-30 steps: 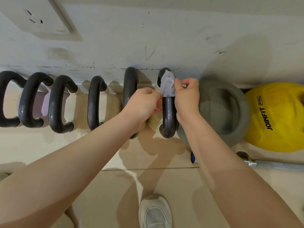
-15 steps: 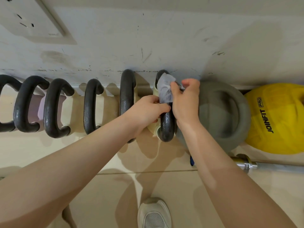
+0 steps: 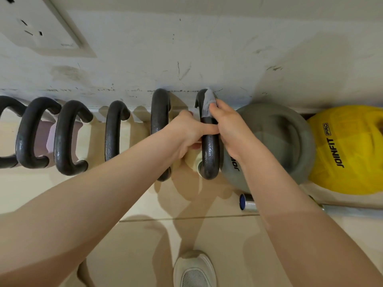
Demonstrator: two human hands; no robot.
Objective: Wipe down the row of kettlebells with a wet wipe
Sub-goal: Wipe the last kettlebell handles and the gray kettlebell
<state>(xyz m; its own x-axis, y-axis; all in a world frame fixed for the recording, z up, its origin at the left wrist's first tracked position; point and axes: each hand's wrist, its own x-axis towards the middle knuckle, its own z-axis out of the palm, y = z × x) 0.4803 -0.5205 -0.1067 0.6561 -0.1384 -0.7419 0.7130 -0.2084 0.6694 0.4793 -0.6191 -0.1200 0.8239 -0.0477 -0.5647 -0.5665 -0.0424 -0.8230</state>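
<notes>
A row of kettlebells with black handles stands along the wall, seen from above. My right hand presses a white wet wipe onto the far end of the rightmost black handle, over a cream-coloured kettlebell body. Against the left side of that same handle rests my left hand, its fingers curled around the bar and one finger reaching across to my right hand. The neighbouring black handle stands just left of my left hand. Further left are several more handles, such as one over a pale base.
A grey kettlebell and a yellow one sit to the right against the scuffed white wall. A metal bar lies on the beige tile floor. My white shoe is at the bottom. A wall socket is upper left.
The wipe was held loosely between both hands above the handle; now my right hand has pressed it down onto the far end of the handle and my left hand grips the bar.
</notes>
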